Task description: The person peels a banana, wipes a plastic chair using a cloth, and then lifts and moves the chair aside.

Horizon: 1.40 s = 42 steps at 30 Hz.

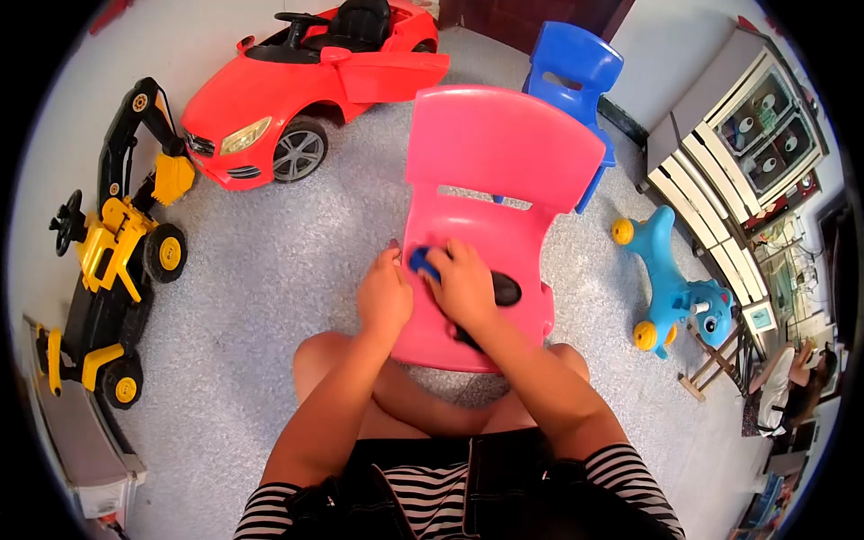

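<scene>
Fingers of the right hand (463,281): bent and pressed on the blue thing (422,262).
Blue thing: held over the pink chair (504,144), at the fingertips, on the left hand's (384,297) side; its long way is hidden.
Nearer hand: right, touching it.
Left fingers: curled, just beside; whether anything is pinched cannot be told.
Black thing (508,289): seen by the right wrist.

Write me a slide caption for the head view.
Right hand gripping a blue object, left hand close by, over a pink chair, with a red toy car beyond.
</scene>
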Available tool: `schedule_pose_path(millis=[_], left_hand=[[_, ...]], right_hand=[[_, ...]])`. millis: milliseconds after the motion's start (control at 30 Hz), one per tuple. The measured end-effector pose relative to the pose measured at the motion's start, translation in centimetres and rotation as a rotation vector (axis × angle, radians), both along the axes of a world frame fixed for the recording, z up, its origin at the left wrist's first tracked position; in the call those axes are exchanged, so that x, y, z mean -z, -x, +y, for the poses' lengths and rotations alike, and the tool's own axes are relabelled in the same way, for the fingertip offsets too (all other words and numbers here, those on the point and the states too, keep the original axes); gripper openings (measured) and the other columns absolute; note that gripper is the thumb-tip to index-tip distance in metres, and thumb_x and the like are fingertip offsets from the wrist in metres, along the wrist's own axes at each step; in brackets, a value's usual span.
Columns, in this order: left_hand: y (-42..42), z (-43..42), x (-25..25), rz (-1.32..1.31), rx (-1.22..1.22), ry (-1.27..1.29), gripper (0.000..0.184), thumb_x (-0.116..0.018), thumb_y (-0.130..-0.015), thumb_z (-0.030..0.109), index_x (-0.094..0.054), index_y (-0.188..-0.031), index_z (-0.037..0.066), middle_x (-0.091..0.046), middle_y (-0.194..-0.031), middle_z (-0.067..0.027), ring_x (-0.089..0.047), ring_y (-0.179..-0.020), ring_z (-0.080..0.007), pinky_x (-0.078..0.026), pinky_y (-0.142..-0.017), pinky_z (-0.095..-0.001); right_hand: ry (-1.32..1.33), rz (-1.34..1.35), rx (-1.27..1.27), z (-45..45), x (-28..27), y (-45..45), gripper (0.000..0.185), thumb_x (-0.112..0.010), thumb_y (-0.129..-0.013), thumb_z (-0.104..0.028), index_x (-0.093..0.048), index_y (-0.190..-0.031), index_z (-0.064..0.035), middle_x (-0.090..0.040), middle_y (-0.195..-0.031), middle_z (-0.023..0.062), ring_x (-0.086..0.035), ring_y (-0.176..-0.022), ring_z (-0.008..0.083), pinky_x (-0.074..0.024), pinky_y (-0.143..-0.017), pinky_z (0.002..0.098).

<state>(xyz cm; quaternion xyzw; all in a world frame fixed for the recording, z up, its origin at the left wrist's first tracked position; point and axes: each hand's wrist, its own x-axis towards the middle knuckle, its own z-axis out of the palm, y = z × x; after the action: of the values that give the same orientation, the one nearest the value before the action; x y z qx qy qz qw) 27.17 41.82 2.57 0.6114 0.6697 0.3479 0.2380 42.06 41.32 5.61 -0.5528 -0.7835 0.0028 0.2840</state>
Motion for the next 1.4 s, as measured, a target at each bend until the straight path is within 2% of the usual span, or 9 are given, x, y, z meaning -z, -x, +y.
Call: schedule_pose_path(millis=[133, 233, 600, 700, 800, 933, 1067, 1233, 1400], left_hand=[[-0.2, 0.0, -0.2, 0.035, -0.023, 0.039, 0.032, -0.047, -0.102, 0.018, -0.064, -0.125, 0.005, -0.07, -0.119, -0.0238, -0.068, -0.104, -0.0433, -0.053, -0.09, -0.0522], [0.0, -0.1, -0.2, 0.037, -0.025, 0.043, 0.031, -0.047, -0.102, 0.018, -0.064, -0.125, 0.005, -0.07, -0.119, -0.0234, -0.068, -0.104, -0.0432, -0.053, -0.091, -0.0519], [-0.2, 0.0, -0.3, 0.038, -0.013, 0.039, 0.028, -0.048, -0.102, 0.017, -0.064, -0.122, 0.005, -0.069, -0.118, -0.0222, -0.068, -0.101, -0.0434, -0.054, -0.086, -0.0528], [-0.2, -0.2, -0.5, 0.038, -0.009, 0.045, 0.028, -0.048, -0.101, 0.017, -0.064, -0.121, 0.005, -0.069, -0.117, -0.0221, -0.069, -0.1, -0.0432, -0.054, -0.085, -0.0526], [-0.2, -0.1, -0.6, 0.032, -0.007, 0.033, 0.029, -0.048, -0.101, 0.017, -0.064, -0.122, 0.005, -0.07, -0.116, -0.022, -0.069, -0.101, -0.0426, -0.055, -0.086, -0.0519], [-0.3, 0.2, -0.1, 0.028, -0.028, 0.022, 0.032, -0.048, -0.1, 0.017, -0.064, -0.125, 0.005, -0.07, -0.119, -0.0214, -0.069, -0.103, -0.0417, -0.055, -0.089, -0.0505], [-0.4, 0.2, -0.3, 0.044, -0.033, 0.061, 0.033, -0.048, -0.1, 0.017, -0.063, -0.127, 0.005, -0.069, -0.121, -0.0214, -0.069, -0.105, -0.0416, -0.054, -0.09, -0.0505], [-0.3, -0.1, -0.4, 0.034, -0.012, 0.068, 0.033, -0.047, -0.101, 0.017, -0.063, -0.127, 0.004, -0.069, -0.122, -0.0209, -0.068, -0.105, -0.0423, -0.054, -0.089, -0.0513], [-0.2, -0.2, -0.6, 0.06, -0.004, 0.073, 0.032, -0.046, -0.102, 0.018, -0.063, -0.126, 0.005, -0.068, -0.122, -0.0206, -0.068, -0.105, -0.0426, -0.054, -0.089, -0.0516]], right_hand=[[-0.141, 0.066, 0.12, 6.3, 2.1, 0.9, 0.027, -0.078, -0.083, -0.022, -0.067, -0.104, -0.009, -0.059, -0.101, 0.0143, -0.059, -0.095, 0.0374, -0.0513, -0.08, 0.0482], [-0.182, 0.092, 0.159, 6.1, 2.2, 0.9, 0.028, -0.079, -0.083, -0.022, -0.068, -0.106, -0.0091, -0.06, -0.102, 0.0141, -0.059, -0.096, 0.0375, -0.0513, -0.081, 0.0477], [0.107, 0.007, -0.073, -8.0, -2.4, -3.0, 0.027, -0.082, -0.079, -0.018, -0.072, -0.103, -0.0095, -0.061, -0.1, 0.0139, -0.061, -0.092, 0.0359, -0.0524, -0.079, 0.0458], [0.053, -0.104, 0.09, -6.1, -1.7, -6.4, 0.024, -0.082, -0.079, -0.021, -0.073, -0.099, -0.0098, -0.065, -0.103, 0.0151, -0.064, -0.093, 0.0369, -0.0534, -0.081, 0.0457], [-0.046, -0.196, 0.298, -0.7, 0.1, -10.4, 0.026, -0.081, -0.079, -0.026, -0.071, -0.098, -0.0107, -0.061, -0.096, 0.0122, -0.061, -0.091, 0.0359, -0.0517, -0.08, 0.0483], [-0.175, -0.376, 0.464, 3.1, 0.2, -10.3, 0.025, -0.081, -0.081, -0.026, -0.072, -0.1, -0.0113, -0.062, -0.1, 0.0124, -0.06, -0.096, 0.035, -0.0512, -0.083, 0.0463], [-0.114, -0.264, 0.43, 0.9, 1.4, -10.5, 0.025, -0.08, -0.081, -0.03, -0.072, -0.098, -0.0132, -0.06, -0.101, 0.0103, -0.06, -0.097, 0.0339, -0.0516, -0.077, 0.0478], [-0.015, -0.183, 0.283, -7.8, -1.9, -8.2, 0.022, -0.08, -0.081, -0.023, -0.071, -0.095, -0.0075, -0.06, -0.097, 0.0134, -0.061, -0.092, 0.036, -0.0535, -0.077, 0.0467], [0.004, -0.098, 0.278, -9.7, -2.4, -8.3, 0.021, -0.079, -0.082, -0.023, -0.072, -0.095, -0.0079, -0.06, -0.095, 0.0139, -0.062, -0.09, 0.0357, -0.054, -0.076, 0.0465]])
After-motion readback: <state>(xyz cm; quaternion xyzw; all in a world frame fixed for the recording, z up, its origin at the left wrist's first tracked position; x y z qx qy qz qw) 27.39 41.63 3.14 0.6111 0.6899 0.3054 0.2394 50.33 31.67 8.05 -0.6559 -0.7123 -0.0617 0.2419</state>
